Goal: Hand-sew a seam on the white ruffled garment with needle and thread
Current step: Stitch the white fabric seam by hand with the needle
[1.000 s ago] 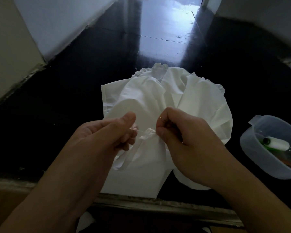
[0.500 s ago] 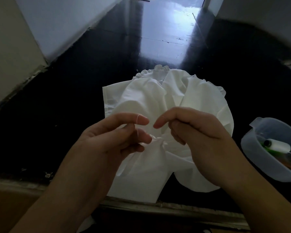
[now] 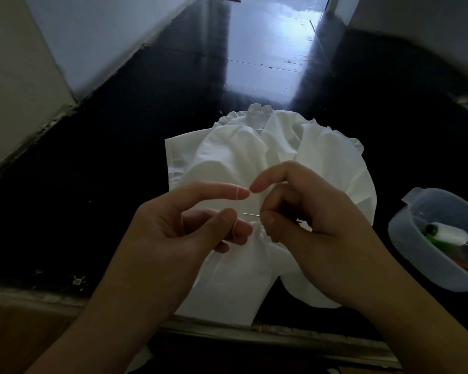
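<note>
Looping the thread (image 3: 236, 211) round my left forefinger: this looks like the knot or lock-off stage of a stitch, going by the loop and the needle lying just beside it.

Item, left wall (image 3: 19, 85): standing pale along the far left edge, well apart from my hands, and leaving me wide room on that side.

Item, dark tabletop (image 3: 106, 184): lying bare between wall and cloth; its near rim is running just under my wrists, so I am judging that my elbows are the only things crowding that edge.

Item, left hand (image 3: 179, 225): holding a turn of thread wound near the forefinger tip, the forefinger straight, the thumb and lower fingers curled and pinching a gathered bit of cloth.

Item, white ruffled garment (image 3: 254, 157): lying on the tabletop in the middle, frilled edge farthest from me, the worked fold lifted between my two hands.

Item, needle (image 3: 251, 214): lying level, point toward my left hand.

Item, right hand (image 3: 308, 220): pinching the needle's rear end between thumb and curled fingers, forefinger raised and nearly touching the left one.

Next move, as I am judging it: passing the needle through the loop and drawing snug without snagging.

Item, plastic tub (image 3: 405, 238): sitting near my right forearm, holding a white spool (image 3: 449, 233); a wide rightward pull is risking a knock.
</note>
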Motion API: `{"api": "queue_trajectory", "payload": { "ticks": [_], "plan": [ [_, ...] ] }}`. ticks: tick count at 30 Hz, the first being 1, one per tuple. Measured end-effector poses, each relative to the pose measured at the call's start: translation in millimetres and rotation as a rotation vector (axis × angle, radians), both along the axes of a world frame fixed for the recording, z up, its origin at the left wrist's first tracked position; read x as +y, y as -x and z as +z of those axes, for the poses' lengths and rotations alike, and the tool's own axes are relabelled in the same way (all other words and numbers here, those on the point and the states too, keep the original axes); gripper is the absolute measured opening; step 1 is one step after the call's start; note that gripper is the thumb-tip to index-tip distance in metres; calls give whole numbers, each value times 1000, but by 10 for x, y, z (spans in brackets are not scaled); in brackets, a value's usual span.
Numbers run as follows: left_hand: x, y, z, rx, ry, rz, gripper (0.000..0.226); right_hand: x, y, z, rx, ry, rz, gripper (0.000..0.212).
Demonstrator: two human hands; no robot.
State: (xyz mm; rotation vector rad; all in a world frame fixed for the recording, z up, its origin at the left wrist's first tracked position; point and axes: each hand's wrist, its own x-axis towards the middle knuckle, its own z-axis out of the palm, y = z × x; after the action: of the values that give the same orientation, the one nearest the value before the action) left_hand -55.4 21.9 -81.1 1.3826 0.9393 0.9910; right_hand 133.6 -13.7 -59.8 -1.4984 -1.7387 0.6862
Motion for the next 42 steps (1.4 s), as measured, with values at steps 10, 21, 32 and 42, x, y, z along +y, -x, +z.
{"api": "queue_trajectory", "payload": {
  "ticks": [10, 21, 32, 42],
  "plan": [
    [4, 10, -41, 73, -62, -38, 30, -4, 84, 38, 35, 71, -3, 38],
    [-15, 9, -29, 211, -157, 14, 3, -13, 42, 25, -260, -103, -69, 37],
    [-9, 49, 10, 246, -248, 55, 4, 5, 124, 18, 39, 58, -22, 17],
    [65, 76, -99, 317, 31, 94, 41, 44, 52, -3, 525, 52, -144, 13]
  ]
}}
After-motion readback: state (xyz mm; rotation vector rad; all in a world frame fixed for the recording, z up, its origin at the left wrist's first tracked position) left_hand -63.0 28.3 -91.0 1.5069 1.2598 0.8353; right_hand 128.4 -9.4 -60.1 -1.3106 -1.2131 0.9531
